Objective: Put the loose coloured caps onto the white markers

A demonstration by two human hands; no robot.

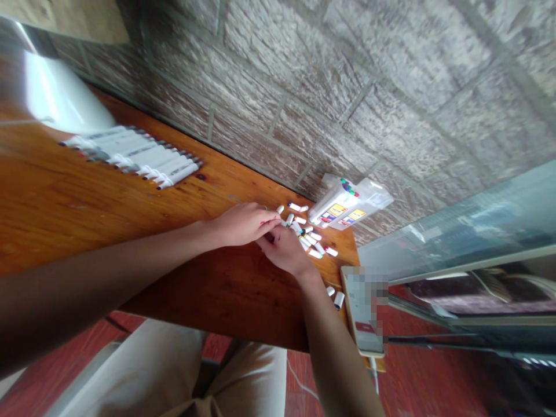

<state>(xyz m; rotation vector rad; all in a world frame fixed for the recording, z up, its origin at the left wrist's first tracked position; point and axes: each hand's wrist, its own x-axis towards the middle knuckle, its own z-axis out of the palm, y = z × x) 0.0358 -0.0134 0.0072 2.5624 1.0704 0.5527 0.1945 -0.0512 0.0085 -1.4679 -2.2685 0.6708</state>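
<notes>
left hand: the left hand (247,225) is partly curled, its fingers touching the right hand; whether it grips anything cannot be told
right hand: the right hand (283,248) is curled, beside the caps; any grip is hidden
caps: loose white caps (318,248) with coloured ends lie scattered on the bench (234,284)
markers: a row of white markers (143,155) lies near the lamp (65,98)
case: the clear case (368,200) stands near the wall (278,75)

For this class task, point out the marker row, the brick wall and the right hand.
Marker row (138,153), head view: white barrels near the middle.
Brick wall (282,72), head view: brick face.
Right hand (285,250), head view: its back.
</notes>
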